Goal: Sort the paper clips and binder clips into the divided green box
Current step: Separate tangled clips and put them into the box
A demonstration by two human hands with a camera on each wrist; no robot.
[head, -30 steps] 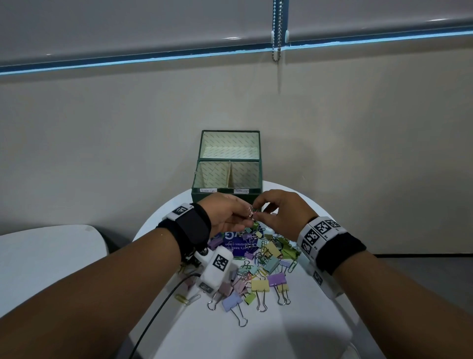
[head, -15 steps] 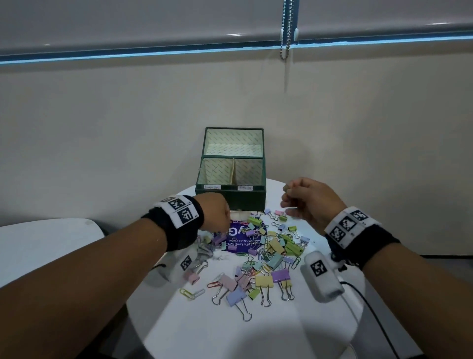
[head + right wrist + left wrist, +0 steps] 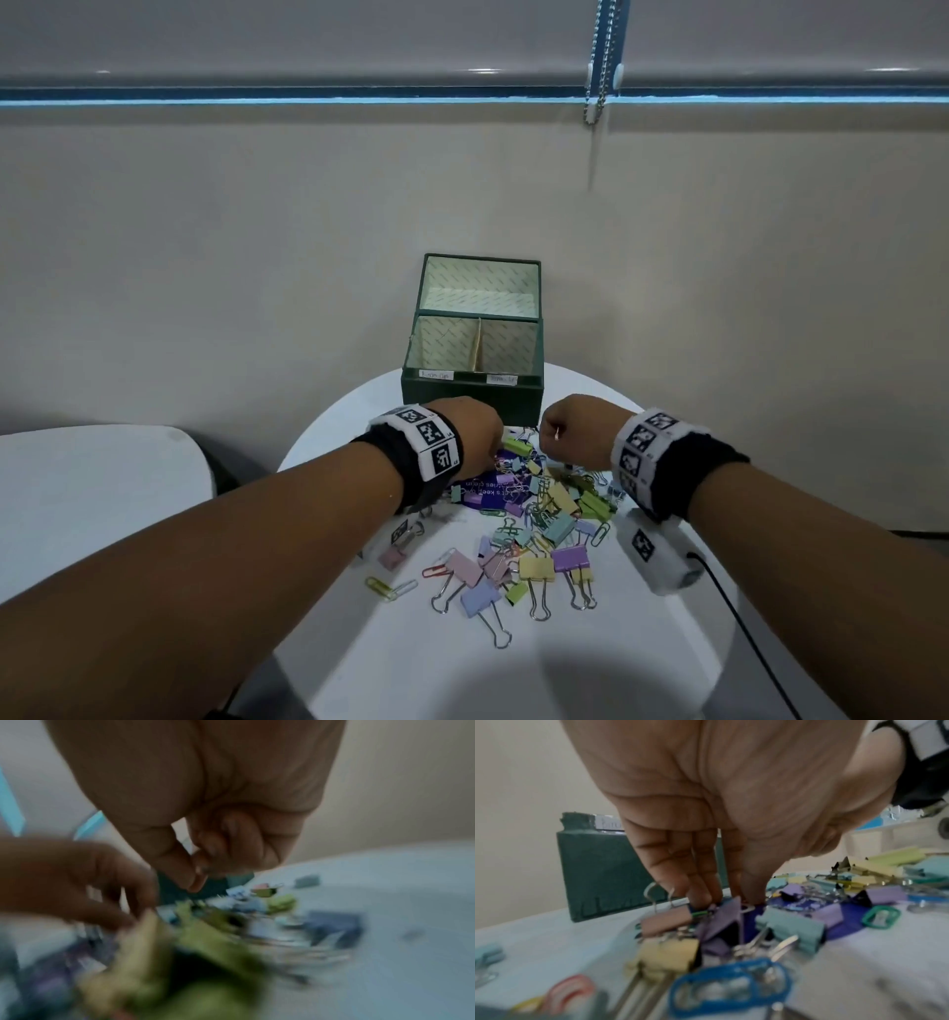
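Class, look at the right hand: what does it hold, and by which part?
The right hand pinches something small and pale between thumb and fingertips; what it is, and which part, cannot be told.
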